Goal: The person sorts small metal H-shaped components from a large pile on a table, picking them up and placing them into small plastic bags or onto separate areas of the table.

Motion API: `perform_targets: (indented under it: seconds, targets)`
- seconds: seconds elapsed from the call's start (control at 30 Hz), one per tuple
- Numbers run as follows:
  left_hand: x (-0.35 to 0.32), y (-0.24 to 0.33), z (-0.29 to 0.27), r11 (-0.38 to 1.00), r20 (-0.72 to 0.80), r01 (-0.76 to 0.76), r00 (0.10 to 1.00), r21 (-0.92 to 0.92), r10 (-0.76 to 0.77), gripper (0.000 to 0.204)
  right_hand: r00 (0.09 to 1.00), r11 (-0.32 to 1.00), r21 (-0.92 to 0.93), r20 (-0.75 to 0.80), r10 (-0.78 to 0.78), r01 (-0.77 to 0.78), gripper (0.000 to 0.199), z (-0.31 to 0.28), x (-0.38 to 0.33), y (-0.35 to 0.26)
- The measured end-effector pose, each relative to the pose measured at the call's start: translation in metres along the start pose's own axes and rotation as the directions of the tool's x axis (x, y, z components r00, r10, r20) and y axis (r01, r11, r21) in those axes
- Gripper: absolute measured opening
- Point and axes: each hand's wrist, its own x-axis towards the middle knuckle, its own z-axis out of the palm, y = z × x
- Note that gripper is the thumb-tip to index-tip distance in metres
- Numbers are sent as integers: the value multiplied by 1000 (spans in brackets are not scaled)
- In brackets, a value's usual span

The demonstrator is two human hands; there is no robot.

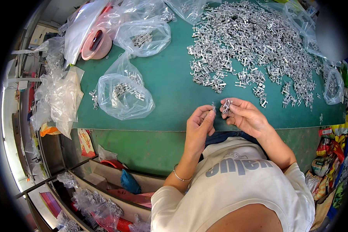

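Over the near edge of a green table [170,81], my left hand [201,123] pinches a small silver metal part [213,105] between thumb and fingers. Close beside it, my right hand [245,116] is closed on a few similar small metal parts [227,106], held at the fingertips. The exact kind of these parts is too small to make out. Beyond my hands a large heap of silver metal parts [255,42] spreads over the table's right half. An open clear plastic bag [125,96] with some of the parts inside stands to the left of my hands.
Another clear bag [143,36] of parts and a pink bowl [96,48] with a dark red object are at the back left. Crumpled plastic bags [62,96] hang at the left edge. Boxes with bagged parts [96,205] stand below left; colourful packages [324,154] lie right.
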Motion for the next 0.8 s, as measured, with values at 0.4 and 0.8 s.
perform_targets:
  seconds: [0.4,0.8]
  targets:
    - [-3,0,1,966,-78,-143,984,217,163,18,998,988,-152,-58,-32,23,30,22,1,-1]
    - [-11,4,-9,867,-138,-338,901,367,410,15,999,968,-247,-38,38,-46,29,29,26,3]
